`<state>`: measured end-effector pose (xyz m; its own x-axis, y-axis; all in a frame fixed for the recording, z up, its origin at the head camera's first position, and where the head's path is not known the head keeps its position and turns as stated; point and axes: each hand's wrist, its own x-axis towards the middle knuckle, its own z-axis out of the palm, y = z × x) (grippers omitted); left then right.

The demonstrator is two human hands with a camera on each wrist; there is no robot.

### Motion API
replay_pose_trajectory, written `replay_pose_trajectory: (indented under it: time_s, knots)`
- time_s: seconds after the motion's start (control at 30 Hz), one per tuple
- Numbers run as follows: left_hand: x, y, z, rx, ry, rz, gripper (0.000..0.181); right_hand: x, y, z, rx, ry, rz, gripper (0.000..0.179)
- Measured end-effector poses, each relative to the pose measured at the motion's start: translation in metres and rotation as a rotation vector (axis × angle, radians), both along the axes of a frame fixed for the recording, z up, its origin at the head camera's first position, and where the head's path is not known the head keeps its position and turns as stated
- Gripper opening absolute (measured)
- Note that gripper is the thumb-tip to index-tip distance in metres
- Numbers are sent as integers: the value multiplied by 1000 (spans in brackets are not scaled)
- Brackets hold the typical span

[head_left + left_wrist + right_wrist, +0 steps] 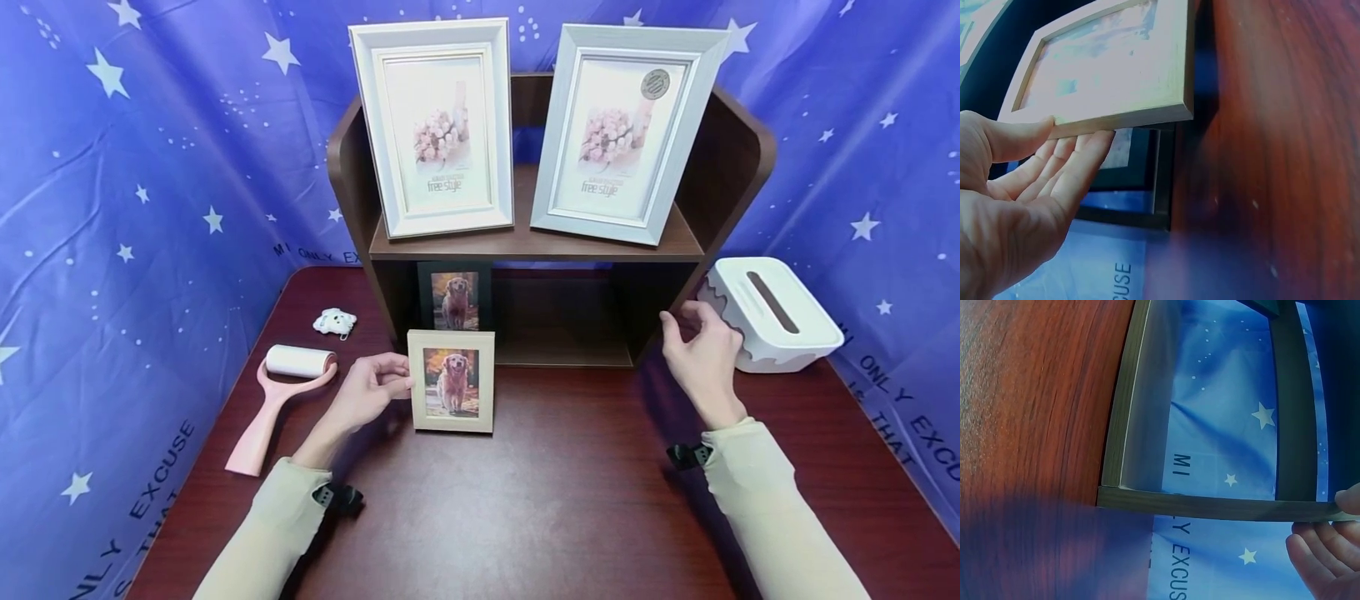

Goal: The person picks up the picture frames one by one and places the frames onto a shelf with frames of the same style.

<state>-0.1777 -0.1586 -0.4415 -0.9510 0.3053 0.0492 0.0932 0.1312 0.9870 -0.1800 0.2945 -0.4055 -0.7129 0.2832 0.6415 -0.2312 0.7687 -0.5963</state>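
My left hand [366,390] pinches the left edge of a small cream photo frame [452,382] with a golden retriever picture, which stands upright at the front of the brown shelf [536,244]. In the left wrist view the thumb lies on the frame's front and the fingers behind it. Farther back, on the shelf's lower level, a dark photo frame [454,300] with a similar dog picture is partly hidden by the cream one. My right hand [703,354] grips the front edge of the shelf's right side panel [1210,507], thumb inside and fingers outside.
Two larger frames, one white [448,218] and one grey [600,223], lean on the upper shelf. A pink lint roller [262,425] and a small white dog-like figure [334,322] lie at left. A white tissue box [795,321] stands beside the right hand.
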Motion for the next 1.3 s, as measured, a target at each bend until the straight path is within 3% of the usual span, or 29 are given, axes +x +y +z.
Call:
replay_pose_trajectory:
  time_s: [0.43, 0.77, 1.3]
  knots:
    - [-12, 32, 14, 8, 31, -60, 20, -1, -3, -3, 9, 25, 2, 23]
    - [-22, 60, 19, -20, 37, -45, 22, 0, -4, 0, 21, 29, 8, 24]
    - [-41, 86, 19, 10, 59, -15, 20, -1, -1, -2, 43, 36, 5, 25]
